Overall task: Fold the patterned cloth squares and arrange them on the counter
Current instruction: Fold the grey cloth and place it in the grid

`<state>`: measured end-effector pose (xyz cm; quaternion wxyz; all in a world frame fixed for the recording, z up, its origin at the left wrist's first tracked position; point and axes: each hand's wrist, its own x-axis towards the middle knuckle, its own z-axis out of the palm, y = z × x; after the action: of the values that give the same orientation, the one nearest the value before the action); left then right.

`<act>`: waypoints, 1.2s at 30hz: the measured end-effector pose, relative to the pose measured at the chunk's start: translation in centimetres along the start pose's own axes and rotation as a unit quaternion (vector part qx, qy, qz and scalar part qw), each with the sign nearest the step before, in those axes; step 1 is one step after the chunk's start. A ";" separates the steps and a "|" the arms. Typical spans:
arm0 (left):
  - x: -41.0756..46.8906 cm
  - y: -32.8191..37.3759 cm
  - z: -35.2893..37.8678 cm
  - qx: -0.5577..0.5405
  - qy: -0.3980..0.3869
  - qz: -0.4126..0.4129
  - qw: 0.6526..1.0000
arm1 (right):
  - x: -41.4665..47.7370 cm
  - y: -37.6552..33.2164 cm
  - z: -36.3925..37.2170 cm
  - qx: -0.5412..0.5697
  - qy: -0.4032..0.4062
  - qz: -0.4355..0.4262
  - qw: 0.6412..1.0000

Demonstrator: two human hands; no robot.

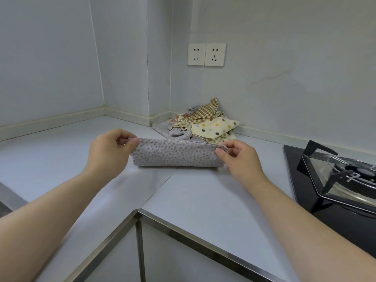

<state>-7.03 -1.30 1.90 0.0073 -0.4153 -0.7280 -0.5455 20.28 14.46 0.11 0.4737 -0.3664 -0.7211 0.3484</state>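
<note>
- Both forearms reach forward over the pale tabletop (189, 192); the left hand (110, 151) and right hand (240, 159) are level, backs up.
- The fingers of each hand pinch an upper corner of the grey dotted cloth (177, 154), thumb against forefinger.
- The cloth is doubled over, its lower fold resting on the tabletop, its scalloped top edge raised between the hands.
- The pile of cloths (203, 123) lies just behind, in the wall corner; its lower layers are hidden.
- The pile shows checks, big coloured dots on cream, and grey dotted fabric, crumpled.
- The black stove (333, 180) is cut off at right.
</note>
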 end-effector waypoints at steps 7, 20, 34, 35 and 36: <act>0.0 0.8 0.1 -0.099 -0.003 -0.018 0.995 | 0.2 -0.4 -0.4 0.046 0.004 0.012 0.999; -0.3 0.5 0.5 -0.132 -0.061 -0.029 0.989 | 0.2 -0.4 -0.6 0.073 0.011 0.019 0.997; -0.1 2.2 -0.3 -0.213 -0.065 -0.071 0.972 | 0.2 -2.0 -1.5 0.136 -0.042 0.012 0.990; 0.0 2.6 -0.5 -0.231 -0.072 -0.078 0.967 | 0.3 -2.3 -1.8 0.158 -0.050 0.021 0.986; 0.1 2.8 -0.8 -0.242 -0.082 -0.083 0.963 | 0.4 -2.6 -2.1 0.179 -0.058 0.034 0.982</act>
<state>-5.71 -1.73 4.51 -0.1990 -0.3860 -0.6042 -0.6680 21.59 13.82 3.11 0.4767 -0.2793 -0.6606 0.5084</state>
